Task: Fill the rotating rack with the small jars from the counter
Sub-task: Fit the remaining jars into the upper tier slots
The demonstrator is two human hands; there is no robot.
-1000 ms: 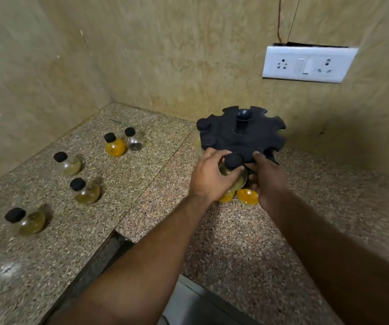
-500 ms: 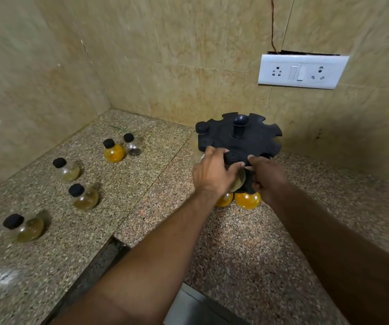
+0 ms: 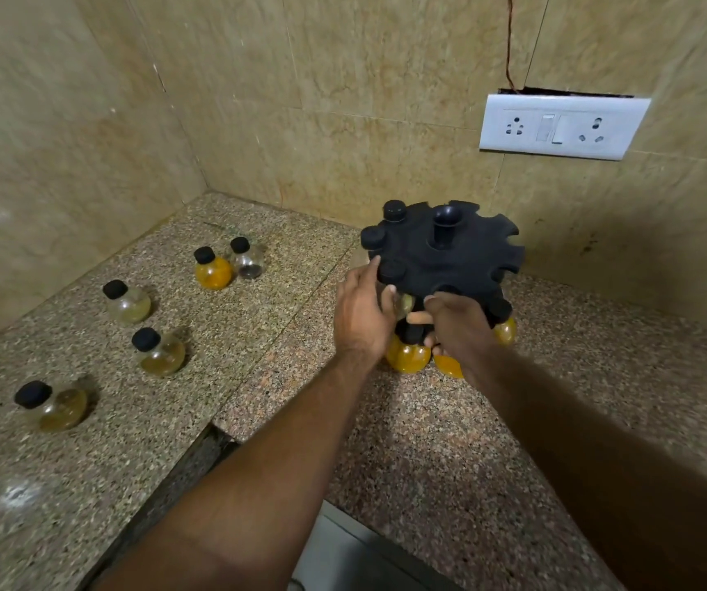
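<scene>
We see the rotating rack (image 3: pixel 445 258) standing on the granite counter (image 3: pixel 449 454) near the back wall, its black notched top disc facing us with a central knob. Compared with a second ago, the jar (image 3: pixel 391 273) that our left hand was carrying at the rim now hangs in a near notch, only its black cap showing above the disc. That makes three caps in the top tier, all on the left side, while the notches to the right look unfilled. Orange jars (image 3: pixel 409 356) hang in the lower tier beneath our hands.

Our left hand (image 3: pixel 362 313) has let go: its fingers are spread loosely beside the seated jar, gripping nothing. Our right hand (image 3: pixel 460 326) is curled under the near edge of the disc, apparently steadying or turning the rack; whether it grips anything we cannot tell. We judge one placement finished and the next fetch due.

Five jars wait well apart from the rack on the left stretch of counter: an orange one (image 3: pixel 213 268) touching a nearly clear one (image 3: pixel 249 262) at the back, then three pale yellow ones (image 3: pixel 127 302), (image 3: pixel 157 351), (image 3: pixel 51 405) running toward us.

The counter is speckled stone meeting in a corner, walled in beige marbled tile. A white switch panel (image 3: pixel 560 128) sits on the wall above the rack.
</scene>
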